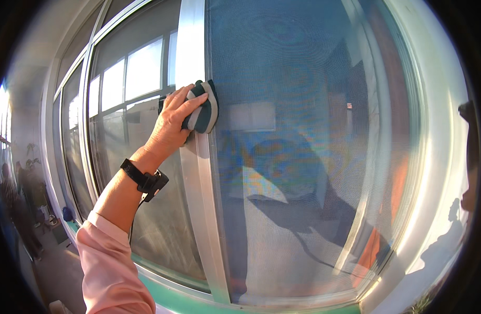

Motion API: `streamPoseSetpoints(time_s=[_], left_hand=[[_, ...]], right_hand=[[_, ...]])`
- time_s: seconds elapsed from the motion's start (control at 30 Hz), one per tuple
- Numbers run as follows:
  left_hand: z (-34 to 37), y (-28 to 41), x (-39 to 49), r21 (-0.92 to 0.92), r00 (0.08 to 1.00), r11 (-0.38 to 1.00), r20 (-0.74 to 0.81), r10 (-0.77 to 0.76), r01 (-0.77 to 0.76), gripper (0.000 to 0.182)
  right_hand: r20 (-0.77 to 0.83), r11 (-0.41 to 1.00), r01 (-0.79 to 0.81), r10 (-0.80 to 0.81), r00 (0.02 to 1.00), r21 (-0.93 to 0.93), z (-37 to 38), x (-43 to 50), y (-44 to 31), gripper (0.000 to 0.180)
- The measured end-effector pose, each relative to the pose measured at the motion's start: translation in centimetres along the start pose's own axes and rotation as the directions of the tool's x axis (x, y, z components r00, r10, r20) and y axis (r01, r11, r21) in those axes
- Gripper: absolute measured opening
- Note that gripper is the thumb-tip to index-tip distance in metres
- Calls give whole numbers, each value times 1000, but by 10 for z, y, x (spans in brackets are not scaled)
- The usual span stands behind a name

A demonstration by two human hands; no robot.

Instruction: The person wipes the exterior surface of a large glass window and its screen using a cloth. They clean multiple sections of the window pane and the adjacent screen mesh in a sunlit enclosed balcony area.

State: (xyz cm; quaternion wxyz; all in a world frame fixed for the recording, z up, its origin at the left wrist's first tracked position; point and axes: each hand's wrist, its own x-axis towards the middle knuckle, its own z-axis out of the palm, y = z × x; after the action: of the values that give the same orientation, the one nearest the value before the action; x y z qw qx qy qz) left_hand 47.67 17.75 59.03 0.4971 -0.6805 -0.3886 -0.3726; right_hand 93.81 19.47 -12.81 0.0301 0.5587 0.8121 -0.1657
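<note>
My left hand (pixel 173 115) presses a folded, dark green and grey striped cloth (pixel 201 112) against the upright metal frame member (pixel 203 165) of a window. Its fingers are spread over the cloth, and part of the cloth is hidden behind the hand. A black strap with a small device (pixel 146 178) is around the wrist, below which a pink sleeve (pixel 111 267) covers the arm. Right of the hand is a window screen of fine mesh (pixel 283 70). To its left is a glass pane (pixel 162 219) with reflections and streaks. My right hand is out of view.
A green sill (pixel 173 292) runs under the window. At the right, a pale wall (pixel 424 219) bears a shadow. People (pixel 22 204) stand far left, blurred, beside a walkway (pixel 60 267). A dark blue item (pixel 67 214) is by the window's lower left corner.
</note>
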Motion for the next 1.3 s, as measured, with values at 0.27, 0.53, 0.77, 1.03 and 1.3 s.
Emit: streamPoseSetpoints(time_s=[0.27,0.53,0.77,1.03,1.3], left_hand=[[-10,33,-79,23,988,992,94,120,-123,81],[-16,4,13,16,998,999,50,49,-50,78],[-43,-30,85,-71,999,997,-21,34,-35,62],[-56,-51,117,19,983,1000,-181,7,-4,64],[-41,-30,20,1,969,970,-52,244,-244,79]], right_hand=[[-13,997,-5,4,1000,-75,35,14,16,47],[-62,991,-85,79,995,-100,68,14,15,49],[-110,973,-182,167,980,-143,91,8,10,51],[-218,956,-246,209,953,-157,137,15,17,53],[-13,959,-266,266,964,-96,132,17,36,63]])
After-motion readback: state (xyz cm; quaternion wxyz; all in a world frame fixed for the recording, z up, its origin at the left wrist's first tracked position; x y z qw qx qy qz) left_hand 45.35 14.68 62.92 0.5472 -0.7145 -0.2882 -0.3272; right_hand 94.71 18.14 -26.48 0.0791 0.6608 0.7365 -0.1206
